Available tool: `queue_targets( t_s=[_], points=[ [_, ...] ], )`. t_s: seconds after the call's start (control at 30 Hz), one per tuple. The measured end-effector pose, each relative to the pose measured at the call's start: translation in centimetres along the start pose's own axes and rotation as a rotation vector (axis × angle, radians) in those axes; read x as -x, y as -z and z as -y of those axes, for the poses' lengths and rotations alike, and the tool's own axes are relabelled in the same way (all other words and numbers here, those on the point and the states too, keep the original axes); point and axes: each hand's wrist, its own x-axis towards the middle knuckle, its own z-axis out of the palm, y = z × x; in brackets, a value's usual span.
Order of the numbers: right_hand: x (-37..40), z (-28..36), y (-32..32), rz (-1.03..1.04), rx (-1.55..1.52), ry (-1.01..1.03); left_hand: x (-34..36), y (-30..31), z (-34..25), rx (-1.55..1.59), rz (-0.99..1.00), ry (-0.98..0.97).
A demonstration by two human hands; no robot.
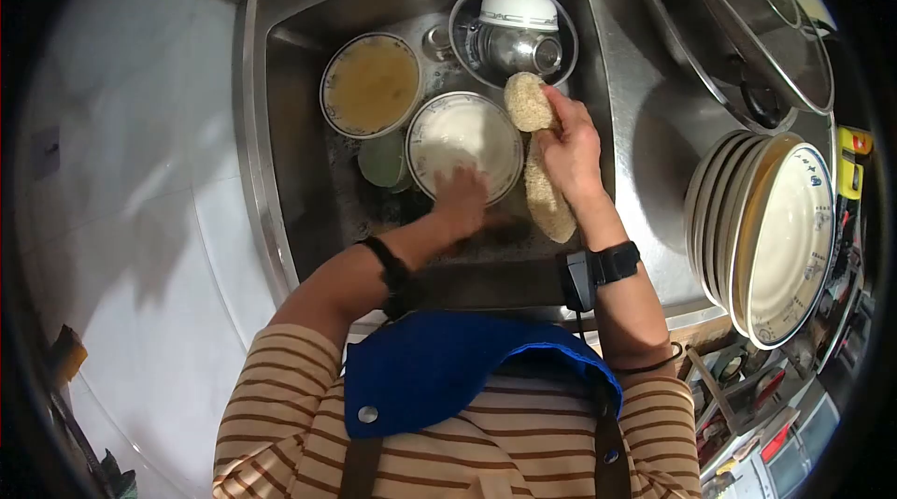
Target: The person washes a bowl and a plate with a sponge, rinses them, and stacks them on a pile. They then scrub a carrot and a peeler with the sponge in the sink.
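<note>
Head, my right hand: clamped on sponge.
Left hand: blurred, cannot tell.
Dish beneath it: may slip if slick.

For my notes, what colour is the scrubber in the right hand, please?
The scrubber is pale tan, best seen in the head view.

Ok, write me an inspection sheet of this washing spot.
Surface: metal sink, dishes inside.
Job's things: white dish; rough tan scrubber.
Clutter: dish of cloudy brownish liquid; metal bowl holding a white bowl.
Left hand: blurred over the dish's near side; contact unclear.
Right hand: gripping the scrubber.
Cables: thin dark cord below the right wrist device.
Surroundings: leaning plates and metal pan, right; pale surface, left.
</note>
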Motion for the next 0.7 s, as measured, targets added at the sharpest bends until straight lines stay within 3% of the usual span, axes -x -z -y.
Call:
queue_targets(
  t_s=[0.07, 0.13, 0.17, 0.23, 0.27, 0.33, 0.37, 0.43, 0.57, 0.63, 0.67, 0.7],
  points=[
    [0.2, 0.3, 1.0, -0.015, -0.006, 0.000, -2.9, -6.0, -0.8, -0.008, -0.083, -0.054],
    [0.5, -0.1, 1.6, -0.020, -0.041, -0.010, -7.3, -12.9, 0.4, -0.013, -0.111, 0.081],
    [0.8, -0.5, 1.8, -0.024, -0.039, -0.014, -6.7, -10.3, -0.2, -0.015, -0.109, 0.075],
    [1.6, -1.3, 2.0, -0.007, -0.114, -0.032, -4.8, -5.7, -0.9, 0.127, 0.120, 0.252],
    [1.8, -1.4, 2.2, 0.002, -0.142, -0.038, -4.8, -7.4, 0.0, 0.122, 0.122, 0.253],
    [2.1, -1.1, 2.5, 0.033, -0.139, -0.087, -3.5, -8.9, 2.0, -0.042, 0.064, -0.132],
    [2.2, -0.9, 2.5, 0.064, -0.131, -0.134, -2.8, -8.8, 2.7, -0.051, 0.065, -0.130],
    [2.5, -0.8, 2.3, 0.064, -0.117, -0.117, -1.5, -7.9, 3.6, 0.404, 0.056, -0.405],
    [2.7, -0.9, 0.6, 0.034, -0.248, -0.061, -0.8, -6.3, 4.7, 0.399, 0.115, -0.417],
    [2.7, -0.4, 0.3, 0.043, -0.253, -0.053, -1.4, -6.2, 6.0, 0.575, -0.166, -0.423],
    [2.8, 0.3, 0.4, 0.058, -0.199, -0.015, -1.5, -4.6, 5.9, 0.575, -0.172, -0.427],
    [3.0, 0.9, 0.4, 0.077, -0.144, 0.020, -1.7, -2.9, 5.8, 0.654, 0.007, -0.265]
  ],
)
